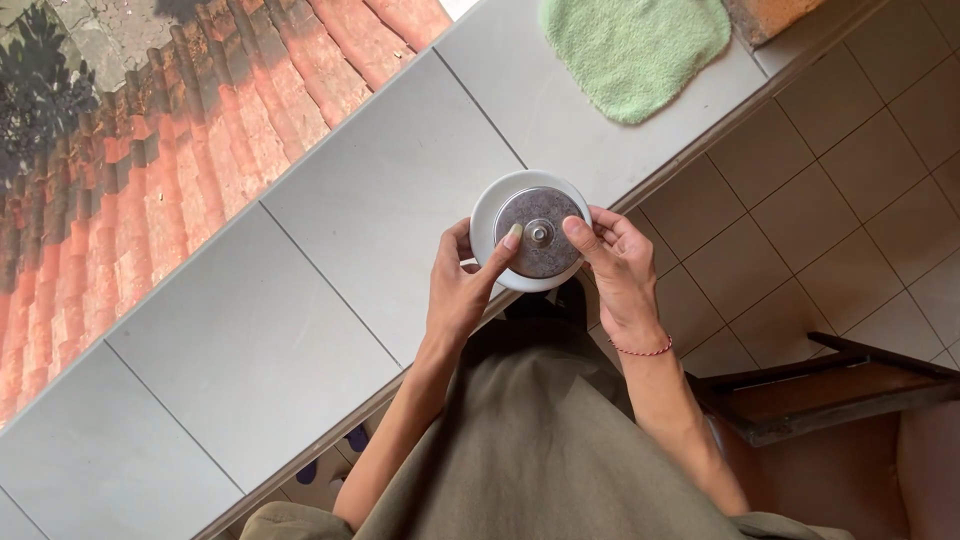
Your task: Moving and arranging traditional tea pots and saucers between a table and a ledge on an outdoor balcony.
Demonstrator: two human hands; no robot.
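Seen from above, a person in an olive-green garment holds a round white object (531, 231), near the middle of the frame, just above the edge of a grey tiled table (330, 260). It looks like a shallow white dish or lid shown underside up, with a dark, mottled metal disc (540, 232) set in it and a small bolt (539, 234) at the centre of the disc. The left hand (462, 280), at the left of the object, grips its rim with the fingers curled beneath and the thumb laid across the disc, its tip just beside the bolt. The right hand (620, 265), at the right, grips the opposite rim the same way, thumb resting on the disc's right side; a thin red string bracelet (642, 350) circles that wrist. At the top of the frame, right of centre, a pale green cloth (635, 45) lies flat on the table, well apart from the hands. Red-orange roof tiles (150, 150) fill the upper left beyond the table's far edge. A beige tiled floor (850, 180) lies at the right, and part of a dark wooden chair (830, 385) shows at the lower right.
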